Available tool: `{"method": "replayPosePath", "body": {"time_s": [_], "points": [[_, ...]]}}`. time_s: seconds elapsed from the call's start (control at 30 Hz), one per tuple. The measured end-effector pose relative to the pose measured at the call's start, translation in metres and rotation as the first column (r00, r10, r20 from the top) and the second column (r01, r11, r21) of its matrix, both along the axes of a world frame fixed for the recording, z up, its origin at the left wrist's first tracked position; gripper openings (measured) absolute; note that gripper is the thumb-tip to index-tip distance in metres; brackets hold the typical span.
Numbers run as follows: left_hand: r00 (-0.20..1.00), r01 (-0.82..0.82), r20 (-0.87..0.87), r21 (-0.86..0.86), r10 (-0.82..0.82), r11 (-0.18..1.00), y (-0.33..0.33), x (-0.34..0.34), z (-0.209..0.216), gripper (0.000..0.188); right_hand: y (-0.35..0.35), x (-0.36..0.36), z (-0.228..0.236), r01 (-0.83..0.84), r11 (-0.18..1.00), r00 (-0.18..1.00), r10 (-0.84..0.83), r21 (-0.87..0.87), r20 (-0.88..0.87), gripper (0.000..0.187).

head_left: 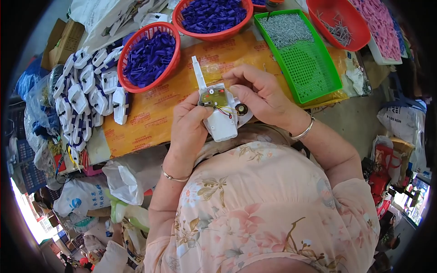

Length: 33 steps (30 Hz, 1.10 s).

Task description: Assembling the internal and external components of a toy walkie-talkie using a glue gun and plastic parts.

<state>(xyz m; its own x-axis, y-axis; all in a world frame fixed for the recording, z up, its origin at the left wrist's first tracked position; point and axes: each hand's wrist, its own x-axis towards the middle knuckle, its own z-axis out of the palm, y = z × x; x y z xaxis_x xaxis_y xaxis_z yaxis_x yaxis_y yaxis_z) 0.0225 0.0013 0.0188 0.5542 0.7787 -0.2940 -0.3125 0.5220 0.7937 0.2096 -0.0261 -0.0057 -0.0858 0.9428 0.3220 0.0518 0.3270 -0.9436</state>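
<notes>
My left hand grips a white plastic housing by its left side, the thumb near a small green circuit board set in its upper half. A narrow white arm sticks up from the housing. Thin coloured wires run from the board toward a small round black part, which looks like a speaker, at the right side. My right hand is at the housing's upper right, thumb and forefinger brought together by its edge. What they pinch, if anything, is too small to tell.
Two red baskets of purple plastic parts stand at the back. A green tray holds screws; right of it is a red bowl with metal pins. White-and-purple assembled pieces pile up at left. Pink parts fill a far-right container.
</notes>
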Motion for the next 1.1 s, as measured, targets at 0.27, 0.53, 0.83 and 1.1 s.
{"method": "replayPosePath", "body": {"time_s": [0.27,0.53,0.83,1.1], "points": [[1.000,-0.012,-0.008,0.020,0.013,1.000,-0.001,0.002,-0.008,0.044,0.001,-0.008,0.010,0.075,0.993,0.987,-0.060,-0.094,0.149,0.016],[0.997,-0.005,0.079,-0.054,0.009,0.999,0.000,0.004,-0.012,0.046,0.002,-0.003,0.018,0.223,0.974,0.948,-0.225,0.033,0.225,0.021],[0.992,0.049,0.117,-0.099,-0.037,0.994,0.006,0.007,-0.021,0.044,0.051,0.081,0.118,0.599,0.594,0.761,-0.630,0.537,-0.152,0.082],[0.995,0.068,0.087,-0.173,-0.054,0.983,0.014,0.007,-0.030,0.048,0.078,0.082,0.109,0.314,0.942,0.949,-0.307,0.121,-0.071,0.026]]}}
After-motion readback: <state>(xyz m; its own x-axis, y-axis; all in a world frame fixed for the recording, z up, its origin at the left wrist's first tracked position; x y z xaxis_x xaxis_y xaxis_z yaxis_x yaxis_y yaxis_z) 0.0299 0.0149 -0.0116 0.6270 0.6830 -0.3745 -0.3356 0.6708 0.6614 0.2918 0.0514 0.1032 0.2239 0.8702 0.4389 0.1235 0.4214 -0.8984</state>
